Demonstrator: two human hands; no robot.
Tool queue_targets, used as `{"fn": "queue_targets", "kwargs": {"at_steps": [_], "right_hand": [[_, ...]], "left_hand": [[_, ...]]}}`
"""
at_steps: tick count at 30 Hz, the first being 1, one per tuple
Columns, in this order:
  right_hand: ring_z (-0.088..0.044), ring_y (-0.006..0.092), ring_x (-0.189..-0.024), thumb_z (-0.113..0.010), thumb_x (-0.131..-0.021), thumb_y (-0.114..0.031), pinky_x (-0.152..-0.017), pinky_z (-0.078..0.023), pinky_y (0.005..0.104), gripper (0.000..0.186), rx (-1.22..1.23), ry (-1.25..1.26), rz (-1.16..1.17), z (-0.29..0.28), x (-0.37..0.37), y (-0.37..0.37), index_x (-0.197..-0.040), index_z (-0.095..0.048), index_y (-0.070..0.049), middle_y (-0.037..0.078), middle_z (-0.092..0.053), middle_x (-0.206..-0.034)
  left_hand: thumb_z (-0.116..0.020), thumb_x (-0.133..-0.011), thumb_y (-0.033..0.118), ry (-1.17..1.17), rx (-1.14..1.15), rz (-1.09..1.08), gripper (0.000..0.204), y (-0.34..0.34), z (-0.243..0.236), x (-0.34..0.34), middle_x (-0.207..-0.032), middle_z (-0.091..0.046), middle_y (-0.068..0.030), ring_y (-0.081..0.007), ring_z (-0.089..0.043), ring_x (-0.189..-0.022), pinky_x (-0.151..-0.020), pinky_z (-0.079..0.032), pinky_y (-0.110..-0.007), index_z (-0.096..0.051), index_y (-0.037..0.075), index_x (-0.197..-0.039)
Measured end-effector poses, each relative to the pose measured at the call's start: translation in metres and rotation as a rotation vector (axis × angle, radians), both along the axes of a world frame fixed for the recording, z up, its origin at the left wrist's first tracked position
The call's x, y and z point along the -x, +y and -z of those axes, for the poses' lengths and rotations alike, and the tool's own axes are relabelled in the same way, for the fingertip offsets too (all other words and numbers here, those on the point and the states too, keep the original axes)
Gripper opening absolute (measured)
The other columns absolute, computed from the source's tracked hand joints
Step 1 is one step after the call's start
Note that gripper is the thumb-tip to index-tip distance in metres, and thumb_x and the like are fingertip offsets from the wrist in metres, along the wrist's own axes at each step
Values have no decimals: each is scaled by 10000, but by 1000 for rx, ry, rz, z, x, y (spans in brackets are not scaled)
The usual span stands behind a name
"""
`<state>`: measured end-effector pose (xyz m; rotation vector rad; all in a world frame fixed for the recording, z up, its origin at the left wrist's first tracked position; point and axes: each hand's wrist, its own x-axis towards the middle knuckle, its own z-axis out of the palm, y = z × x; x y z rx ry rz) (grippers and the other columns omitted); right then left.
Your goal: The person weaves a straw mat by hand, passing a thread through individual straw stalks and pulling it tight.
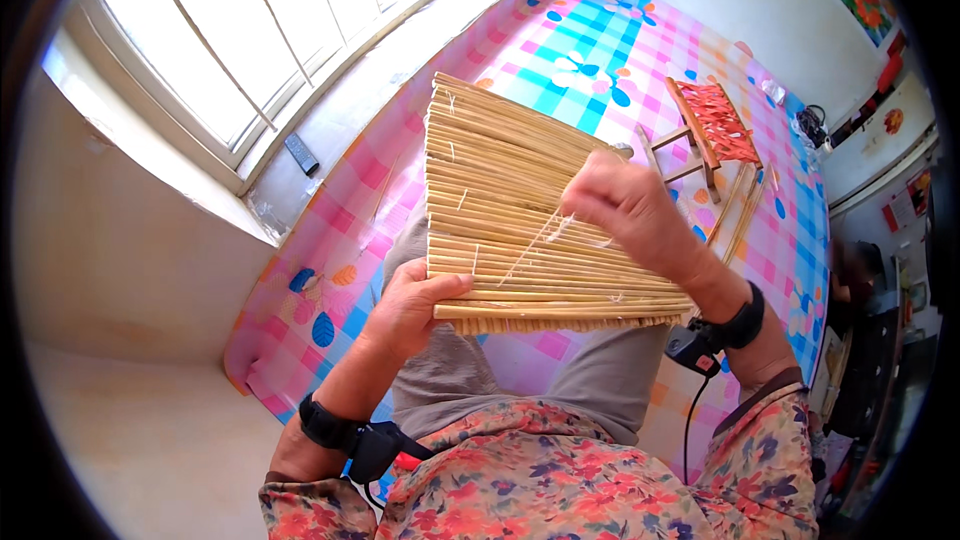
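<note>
A mat of straw-coloured stalks (500,185), stitched side by side with pale thread, is held above my lap. My left hand (412,305) grips its near left corner, thumb on top and fingers underneath. Over the mat's right part, my right hand (630,210) is closed in a pinch on a pale thread (532,248). That thread runs slantwise from the fingers down to the stalks near the close edge. Short thread stitches show along the left side, and loose white ends lie near the right hand. A needle, if any, cannot be made out.
I sit on a pink and blue checked sheet (560,75). A small wooden folding stool (715,125) with a red woven seat stands at the right, with loose stalks (742,210) beside it. A remote control (300,154) lies on the window sill. Black cables (810,123) lie farther right.
</note>
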<state>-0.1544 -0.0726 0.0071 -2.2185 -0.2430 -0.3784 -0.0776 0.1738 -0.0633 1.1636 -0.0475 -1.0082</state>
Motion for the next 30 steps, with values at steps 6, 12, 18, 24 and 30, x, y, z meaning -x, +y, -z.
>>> {"fn": "queue_targets", "kwargs": {"at_steps": [6, 12, 18, 24, 30], "right_hand": [[-462, 42, -649, -625, -878, -143, -564, -364, 203, 161, -432, -13, 169, -52, -10, -16, -808, -607, 0, -22, -532, -706], [-472, 118, -640, -652, -833, -90, -579, -378, 259, 114, -4, -195, 103, -47, 6, 6, -790, -603, 4, 26, -499, -697], [-468, 73, -625, -606, -858, -80, -557, -368, 236, 116, -160, 228, 193, 7, 92, -13, -778, -618, 2, -2, -519, -676], [-443, 53, -543, -580, -895, -161, -462, -328, 207, 181, -648, 646, 794, 88, 226, -67, -805, -645, -18, -22, -554, -697], [-598, 148, -660, -499, -943, -203, -617, -514, 281, 215, -732, 208, 993, 133, 215, -38, -890, -571, -7, 108, -647, -908]], "left_hand": [[-589, -820, 50, -211, 15, -12, 332, 31, -32, -33, -1056, -632, -134, -178, -624, -926, -834, -495, -303, -557, -76, -1125], [-558, -779, 23, -766, -318, 58, 331, 38, -28, -42, -913, -662, -123, -163, -621, -801, -746, -501, -292, -565, -50, -1102], [-525, -801, 88, -1415, -702, 116, 194, 13, -9, 5, -802, -604, -224, -372, -616, -764, -674, -498, -431, -535, -19, -963], [-547, -778, 91, -1584, -628, 383, 137, -36, 11, 46, -759, -602, -182, -374, -608, -728, -676, -494, -438, -523, 7, -883], [-557, -734, 99, -1688, -589, 460, 139, -66, 33, 89, -726, -570, -147, -274, -606, -675, -585, -503, -362, -512, -5, -815]]}}
